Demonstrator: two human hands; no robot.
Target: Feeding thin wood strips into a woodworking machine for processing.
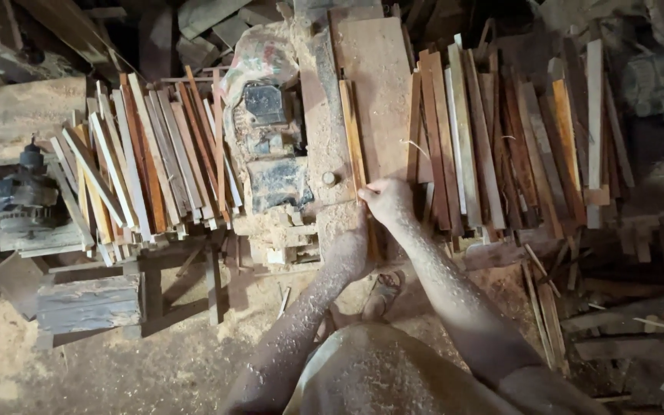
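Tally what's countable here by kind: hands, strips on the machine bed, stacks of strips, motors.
Hands: 2, the left hand and right hand, both on the wooden strip
Wooden strips on the machine bed: 1
Stacks of strips: 2, the left stack and right stack
Motors: 1, the motor at far left
Total: 6

Narrow orange-brown wooden strip [353, 138], long and thin, lying flat lengthwise on the sawdust-coated machine table, running near to far, near end under both hands, mid-scene.
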